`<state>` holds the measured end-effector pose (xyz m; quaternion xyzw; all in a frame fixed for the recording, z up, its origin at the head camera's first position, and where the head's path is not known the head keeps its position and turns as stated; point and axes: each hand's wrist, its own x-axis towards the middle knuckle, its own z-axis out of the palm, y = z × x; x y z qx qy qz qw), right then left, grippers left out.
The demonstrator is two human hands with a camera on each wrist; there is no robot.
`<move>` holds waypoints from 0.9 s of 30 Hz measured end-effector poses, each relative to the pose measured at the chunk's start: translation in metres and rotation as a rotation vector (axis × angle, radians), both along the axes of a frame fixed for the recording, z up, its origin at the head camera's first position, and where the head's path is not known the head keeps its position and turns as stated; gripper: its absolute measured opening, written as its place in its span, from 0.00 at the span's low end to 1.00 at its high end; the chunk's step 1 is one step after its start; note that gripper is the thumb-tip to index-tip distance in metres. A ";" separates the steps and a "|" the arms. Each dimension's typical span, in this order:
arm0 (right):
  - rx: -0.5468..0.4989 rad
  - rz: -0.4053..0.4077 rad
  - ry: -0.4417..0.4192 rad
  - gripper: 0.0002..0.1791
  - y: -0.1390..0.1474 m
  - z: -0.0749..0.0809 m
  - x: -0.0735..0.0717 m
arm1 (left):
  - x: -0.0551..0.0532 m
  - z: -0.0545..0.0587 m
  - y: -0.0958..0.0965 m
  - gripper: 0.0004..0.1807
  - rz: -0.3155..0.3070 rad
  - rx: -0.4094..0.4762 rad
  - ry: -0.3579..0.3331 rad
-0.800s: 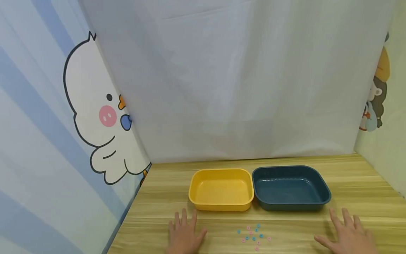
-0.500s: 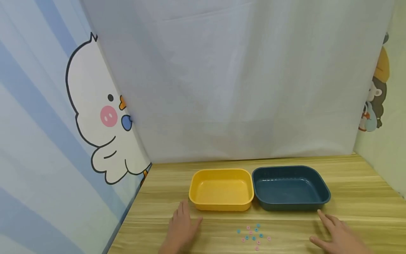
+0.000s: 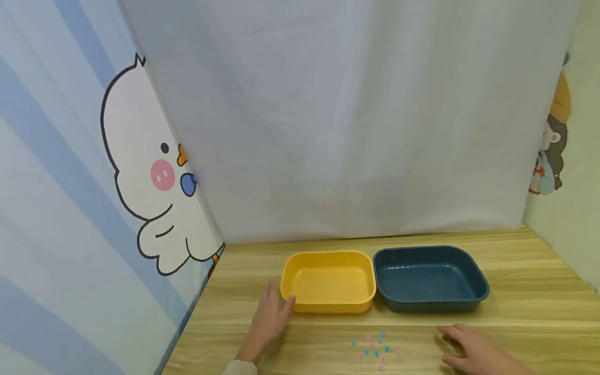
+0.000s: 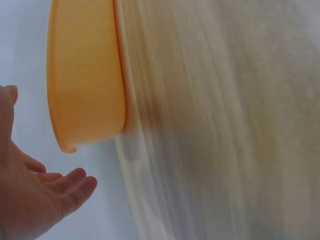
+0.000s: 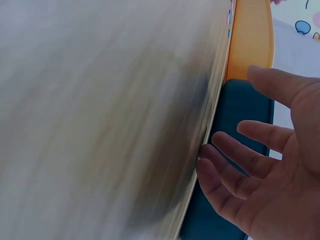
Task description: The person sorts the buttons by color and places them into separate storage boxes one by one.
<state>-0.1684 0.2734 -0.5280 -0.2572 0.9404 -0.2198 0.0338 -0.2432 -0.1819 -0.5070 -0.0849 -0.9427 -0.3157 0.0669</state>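
Beside the front left corner of a yellow rectangular tray point(image 3: 328, 307), my left hand point(image 3: 269, 317) is held with its thumb and fingers apart. In the left wrist view that hand point(image 4: 40, 195) stands clear of the tray's wall point(image 4: 85, 75), holding nothing. My right hand point(image 3: 473, 349) hovers over the table to the right of several small pink and blue ring-shaped beads point(image 3: 377, 353). Its fingers point(image 5: 245, 155) are loosely bent and spread, with nothing in them, in the right wrist view. The beads lie scattered in front of the trays.
A dark blue tray point(image 3: 431, 306) stands against the yellow one's right side; both contain nothing visible. The wood-grain table point(image 3: 529, 291) ends at a grey-white curtain point(image 3: 375, 130) behind. A printed cloth point(image 3: 136, 156) with a cartoon duck hangs on the left.
My left hand has moved forward and turned, from lying spread on the table to the yellow tray's corner. The right hand has shifted left toward the beads, its fingers bending. The trays stay put.
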 end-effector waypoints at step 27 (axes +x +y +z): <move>-0.231 0.216 -0.006 0.09 -0.082 0.009 -0.022 | -0.026 -0.012 0.014 0.45 -0.101 -0.070 -0.050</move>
